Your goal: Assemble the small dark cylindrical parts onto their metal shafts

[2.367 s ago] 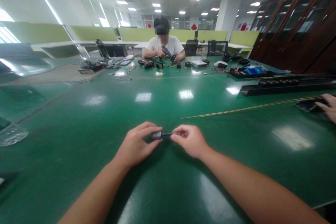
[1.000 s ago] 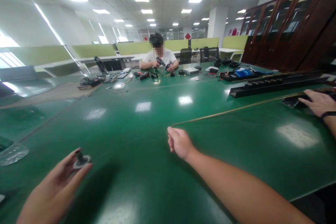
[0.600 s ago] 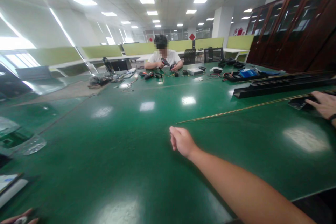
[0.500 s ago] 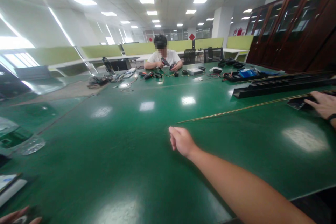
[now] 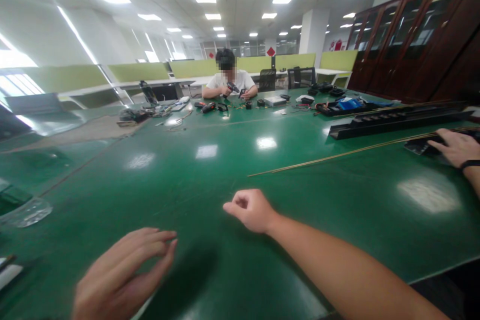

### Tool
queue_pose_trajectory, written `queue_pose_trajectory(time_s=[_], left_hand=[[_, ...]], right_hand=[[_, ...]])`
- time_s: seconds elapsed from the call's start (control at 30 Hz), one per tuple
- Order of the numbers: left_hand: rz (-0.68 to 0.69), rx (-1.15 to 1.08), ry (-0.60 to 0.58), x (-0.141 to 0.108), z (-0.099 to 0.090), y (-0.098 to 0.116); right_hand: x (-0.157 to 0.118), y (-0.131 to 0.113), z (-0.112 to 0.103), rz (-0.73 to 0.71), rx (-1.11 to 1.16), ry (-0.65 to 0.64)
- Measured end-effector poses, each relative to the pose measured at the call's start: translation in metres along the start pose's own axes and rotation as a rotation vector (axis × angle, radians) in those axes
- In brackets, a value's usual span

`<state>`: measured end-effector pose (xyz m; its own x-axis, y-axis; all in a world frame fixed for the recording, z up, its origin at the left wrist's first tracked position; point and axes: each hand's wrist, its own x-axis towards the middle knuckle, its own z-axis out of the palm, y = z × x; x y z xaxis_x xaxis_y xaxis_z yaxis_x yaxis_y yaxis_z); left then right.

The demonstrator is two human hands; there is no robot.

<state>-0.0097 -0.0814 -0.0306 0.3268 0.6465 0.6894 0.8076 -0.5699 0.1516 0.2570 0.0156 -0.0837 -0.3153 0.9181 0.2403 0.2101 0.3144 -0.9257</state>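
My left hand is above the green table at the lower left. Its fingers are loosely bent, the thumb tip is close to the fingertips, and nothing shows between them. My right hand is curled into a loose fist near the middle of the table, with the thumb pointing left. Whether it holds something small I cannot see. Just beyond it lie thin brass-coloured rods, running off to the right; the fist appears apart from their near ends.
Another person's hand with a black wristband rests on a black part at the right. Long black channels lie behind it. Across the table a person holds a power drill, with tools around. A clear plastic bottle is at left.
My left hand has come up from the lower left corner into view. My right hand has drawn slightly left and nearer, turning so the curl of its fingers shows. The view has shifted a little.
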Motion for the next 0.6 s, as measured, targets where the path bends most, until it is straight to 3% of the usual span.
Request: queue_pose_trajectory(time_s=[0.07, 0.13, 0.37, 0.6], left_hand=[[0.175, 0.000, -0.101, 0.021, 0.019, 0.012], [0.236, -0.025, -0.164, 0.038, 0.036, 0.022], [0.207, -0.096, -0.266, 0.051, 0.072, 0.036], [0.099, -0.153, -0.280, 0.050, 0.075, 0.041]], right_hand=[[0.000, -0.001, 0.000, -0.010, -0.017, -0.014], [-0.001, -0.001, 0.001, -0.028, -0.032, -0.018], [-0.002, 0.004, 0.004, -0.082, -0.073, -0.072], [-0.005, -0.003, 0.002, -0.074, -0.057, -0.143]])
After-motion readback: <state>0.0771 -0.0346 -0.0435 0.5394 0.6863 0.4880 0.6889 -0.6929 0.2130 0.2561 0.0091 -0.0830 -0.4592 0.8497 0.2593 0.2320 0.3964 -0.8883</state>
